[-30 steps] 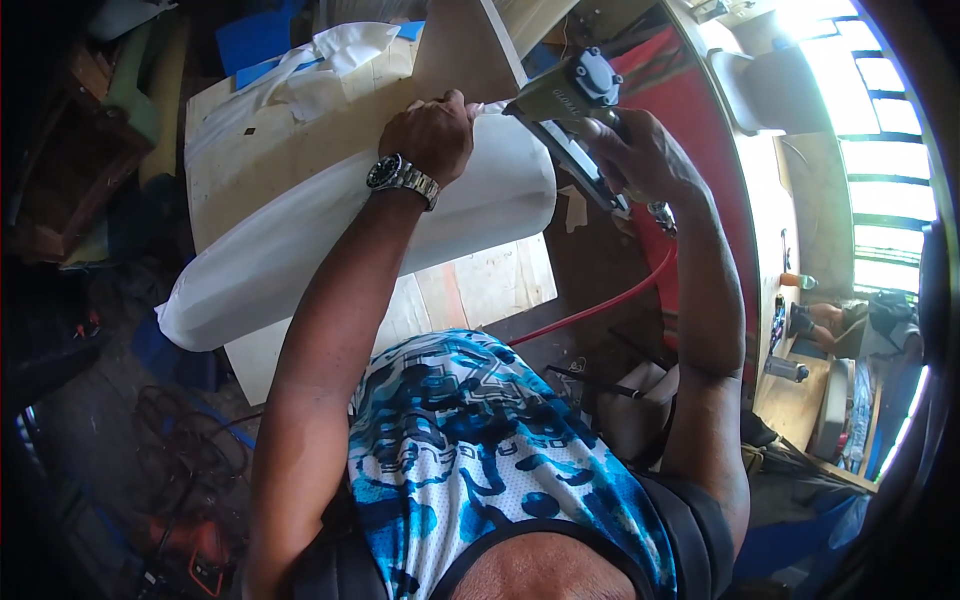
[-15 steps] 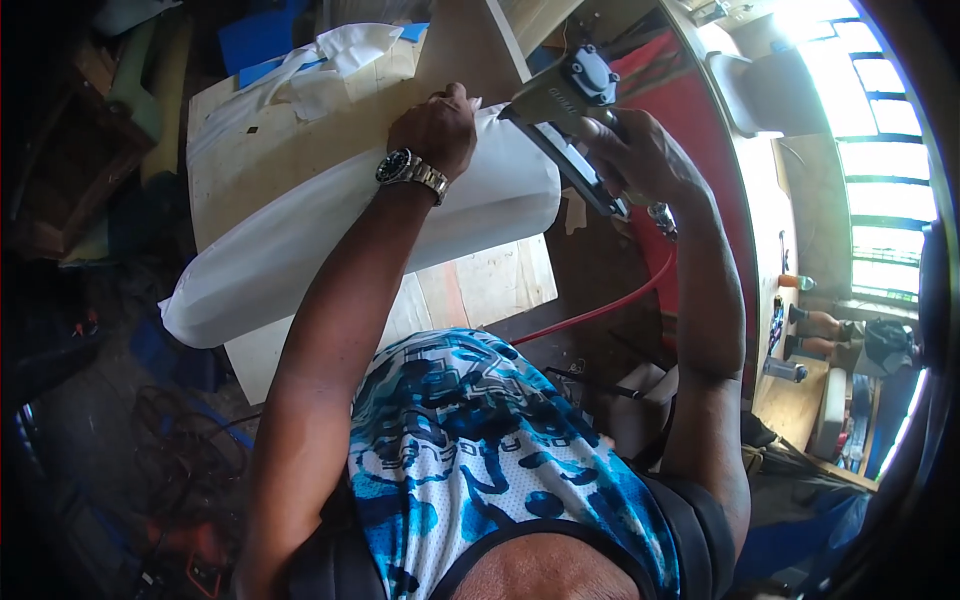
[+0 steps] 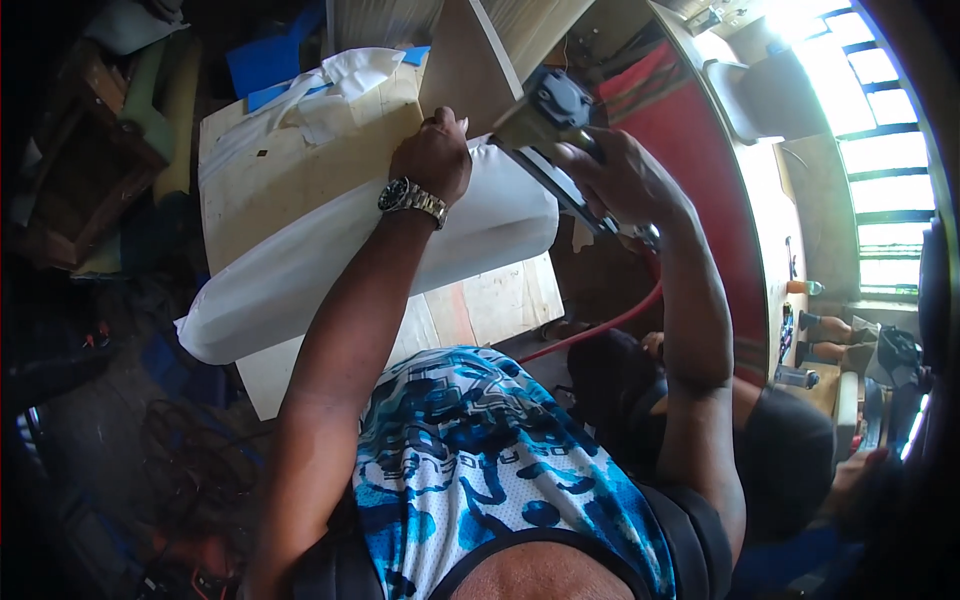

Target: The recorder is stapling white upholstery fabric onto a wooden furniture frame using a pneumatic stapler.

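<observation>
My left hand (image 3: 432, 165) is closed on the upper edge of a long white fabric-covered piece (image 3: 265, 305), pinching the cloth near its right end. The piece lies on pale plywood (image 3: 240, 210), against which a board (image 3: 465, 60) stands upright behind my fingers. My right hand (image 3: 625, 175) grips a pneumatic staple gun (image 3: 550, 110), its nose at the covered edge just right of my left hand. A red hose (image 3: 620, 315) runs down behind my right forearm.
Loose white cloth (image 3: 355, 70) and blue material (image 3: 250, 70) are at the back. Wooden furniture frames (image 3: 60, 200) stand at left, tangled hoses below. A red panel and long bench (image 3: 760, 220) are at right. One person (image 3: 780, 450) crouches behind my right arm; another's legs (image 3: 825, 340) show by the bench.
The whole scene sits slightly lower in the picture. A dark-clothed person has appeared low on the right behind my right arm. Both my hands keep their holds.
</observation>
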{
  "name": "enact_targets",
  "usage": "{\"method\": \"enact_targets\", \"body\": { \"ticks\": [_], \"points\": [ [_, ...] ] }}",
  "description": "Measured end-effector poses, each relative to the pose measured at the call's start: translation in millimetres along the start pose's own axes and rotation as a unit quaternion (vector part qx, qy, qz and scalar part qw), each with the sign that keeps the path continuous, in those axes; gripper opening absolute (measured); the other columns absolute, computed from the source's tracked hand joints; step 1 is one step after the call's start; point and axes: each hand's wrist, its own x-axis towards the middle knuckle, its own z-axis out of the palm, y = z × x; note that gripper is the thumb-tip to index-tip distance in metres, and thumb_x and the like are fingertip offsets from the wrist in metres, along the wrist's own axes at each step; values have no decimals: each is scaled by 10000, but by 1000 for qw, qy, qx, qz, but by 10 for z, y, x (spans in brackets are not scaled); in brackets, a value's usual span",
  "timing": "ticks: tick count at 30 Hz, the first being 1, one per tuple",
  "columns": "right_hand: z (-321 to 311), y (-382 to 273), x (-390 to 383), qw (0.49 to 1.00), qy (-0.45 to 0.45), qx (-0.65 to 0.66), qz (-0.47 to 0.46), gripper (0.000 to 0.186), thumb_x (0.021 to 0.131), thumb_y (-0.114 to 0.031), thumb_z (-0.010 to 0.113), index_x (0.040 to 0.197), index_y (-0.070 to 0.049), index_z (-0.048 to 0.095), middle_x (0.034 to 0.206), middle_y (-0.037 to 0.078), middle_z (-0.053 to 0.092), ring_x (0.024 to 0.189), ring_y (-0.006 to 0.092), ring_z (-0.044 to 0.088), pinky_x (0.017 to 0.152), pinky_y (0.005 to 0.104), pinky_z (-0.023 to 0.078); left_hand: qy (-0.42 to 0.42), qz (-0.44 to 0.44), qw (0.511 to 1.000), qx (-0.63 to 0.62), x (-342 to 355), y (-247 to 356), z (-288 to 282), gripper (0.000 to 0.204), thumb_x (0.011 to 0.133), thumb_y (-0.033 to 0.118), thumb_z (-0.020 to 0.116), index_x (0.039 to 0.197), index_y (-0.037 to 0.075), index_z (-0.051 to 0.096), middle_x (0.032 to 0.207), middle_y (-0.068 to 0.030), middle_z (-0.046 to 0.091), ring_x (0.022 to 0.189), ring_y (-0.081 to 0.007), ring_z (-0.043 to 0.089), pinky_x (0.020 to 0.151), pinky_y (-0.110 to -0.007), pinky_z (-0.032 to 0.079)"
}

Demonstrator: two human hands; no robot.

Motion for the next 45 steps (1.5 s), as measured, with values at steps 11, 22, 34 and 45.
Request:
{"method": "enact_targets", "body": {
  "ticks": [11, 22, 34, 45],
  "points": [
    [479, 525, -1233, 983, -18, 174, 63, 784, 794, -745, 659, 923, 28, 652, 624, 44, 594, 558, 131, 601, 522, 307, 478, 61, -1, 855, -515, -2, -332, -296, 306, 1052, 287, 501, 1014, 18, 643, 938, -96, 712, 839, -197, 687, 736, -332, 549],
    [1083, 835, -1545, 913, 88, 391, 74, 661, 836, -673, 678, 860, -16, 611, 598, 6, 557, 539, 95, 541, 511, 253, 405, 172, 175, 968, 53, -1530, -810, -910, 387, 843, 242, 752, 1170, 66, 643, 1147, -119, 635, 987, -326, 596, 852, -445, 478],
    [1099, 836, -1306, 947, 77, 310, 39, 704, 821, -733, 646, 805, -30, 615, 591, 14, 573, 540, 110, 562, 526, 264, 429, 143, 162, 974, 65, -1194, -569, -648, 347, 818, 310, 782, 1047, 80, 659, 1020, -95, 634, 934, -316, 609, 803, -431, 505],
    [1094, 757, -1238, 956, 58, 287, 33, 841, 749, -821, 630, 887, 8, 640, 615, 45, 608, 572, 128, 621, 548, 262, 498, -73, 34, 997, 8, -992, -529, -920, 296, 908, 347, 681, 860, 57, 713, 831, -152, 709, 733, -340, 658, 766, -438, 460]
  ]
}}
